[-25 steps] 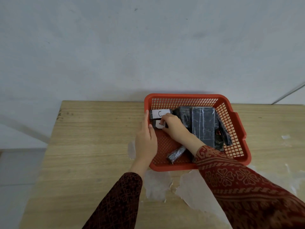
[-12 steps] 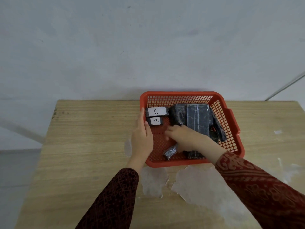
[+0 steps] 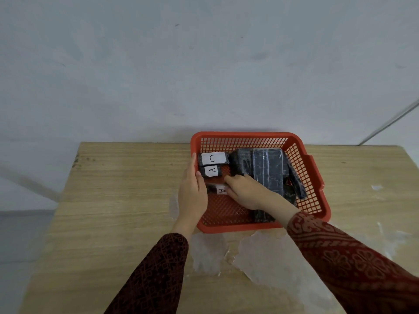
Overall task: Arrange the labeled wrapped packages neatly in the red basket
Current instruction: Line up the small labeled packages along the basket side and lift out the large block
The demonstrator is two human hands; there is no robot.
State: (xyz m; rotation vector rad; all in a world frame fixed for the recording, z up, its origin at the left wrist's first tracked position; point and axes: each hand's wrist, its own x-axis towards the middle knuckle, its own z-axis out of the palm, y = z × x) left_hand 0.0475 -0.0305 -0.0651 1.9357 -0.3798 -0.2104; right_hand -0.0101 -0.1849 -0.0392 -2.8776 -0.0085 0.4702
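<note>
Crowding the red basket (image 3: 317,177) on the worktop (image 3: 113,200), dark packages hem in the right hand (image 3: 247,193), fingers closed on an A-labeled package (image 3: 218,189); the left hand (image 3: 192,191), fingers together, braces the rim.

A red mesh basket (image 3: 315,177) holds black wrapped packages: one labeled C (image 3: 212,158) at the far left, one labeled A (image 3: 212,171) just beside it, a third labeled A (image 3: 218,189) nearer, and larger unlabeled bundles (image 3: 267,171) along the right.
</note>
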